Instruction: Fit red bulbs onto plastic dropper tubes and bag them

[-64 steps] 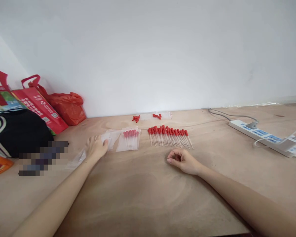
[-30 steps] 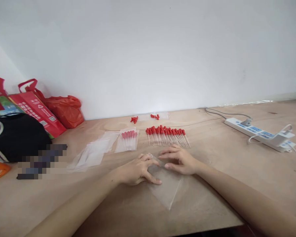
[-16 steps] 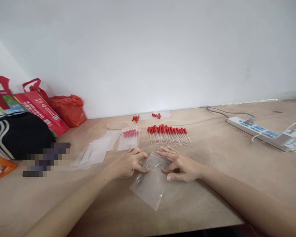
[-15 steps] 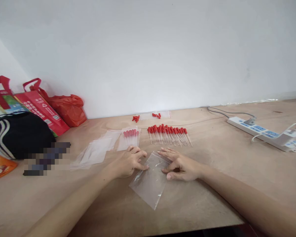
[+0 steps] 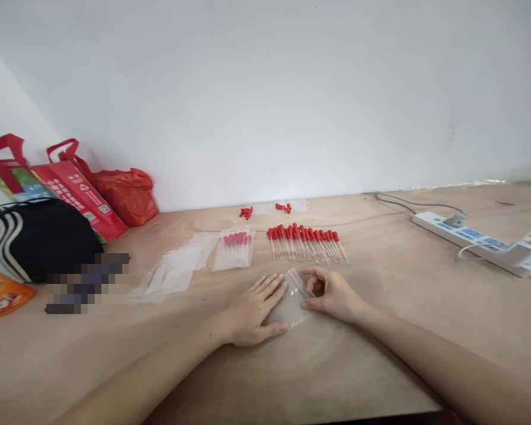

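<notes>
Right of the right grip (image 5: 310,294), a white power strip (image 5: 475,241) lies on the table (image 5: 256,383). Left of the left grip (image 5: 257,310) sit a red plastic bag (image 5: 130,198), black bag (image 5: 57,236) and orange packet (image 5: 4,294).

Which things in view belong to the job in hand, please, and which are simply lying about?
Likely part of the job:
nearest clear bag
spread clear bags
bag of red-topped droppers
loose red-topped droppers
red bulbs

Apparently just lying about:
power strip
red plastic bag
black striped bag
orange packet
</notes>
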`<state>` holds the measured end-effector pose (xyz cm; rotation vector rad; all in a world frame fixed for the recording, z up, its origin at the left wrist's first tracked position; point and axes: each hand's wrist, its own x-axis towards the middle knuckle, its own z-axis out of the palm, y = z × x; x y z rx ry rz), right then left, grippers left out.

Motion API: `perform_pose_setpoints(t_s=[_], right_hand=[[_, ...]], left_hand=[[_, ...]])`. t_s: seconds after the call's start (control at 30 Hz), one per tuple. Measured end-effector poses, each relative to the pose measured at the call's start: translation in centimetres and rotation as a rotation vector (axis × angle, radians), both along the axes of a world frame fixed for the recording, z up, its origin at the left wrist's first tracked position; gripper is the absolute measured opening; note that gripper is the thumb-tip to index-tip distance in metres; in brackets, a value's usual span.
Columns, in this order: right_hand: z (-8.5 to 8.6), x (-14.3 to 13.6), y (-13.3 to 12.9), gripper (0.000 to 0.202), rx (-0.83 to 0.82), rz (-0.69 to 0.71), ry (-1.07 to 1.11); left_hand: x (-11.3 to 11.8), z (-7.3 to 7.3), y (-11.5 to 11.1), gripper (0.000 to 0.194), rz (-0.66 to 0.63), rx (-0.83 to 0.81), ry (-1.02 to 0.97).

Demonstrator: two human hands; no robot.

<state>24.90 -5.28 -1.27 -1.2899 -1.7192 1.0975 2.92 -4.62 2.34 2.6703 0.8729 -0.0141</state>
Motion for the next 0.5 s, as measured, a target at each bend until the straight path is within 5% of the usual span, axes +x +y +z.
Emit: perform_pose_setpoints(t_s=[0.27, 0.5], right_hand=[[1.6, 1.3, -0.1, 0.070, 0.492, 0.346, -0.254], [1.5, 1.3, 0.1, 0.068, 0.611, 0.543, -0.412]], left_hand=[[-0.6, 0.3, 2.0, 0.072, -0.168, 0.010, -0.048], [-1.2, 0.9, 2.2, 0.068, -0.150, 0.021, -0.022]])
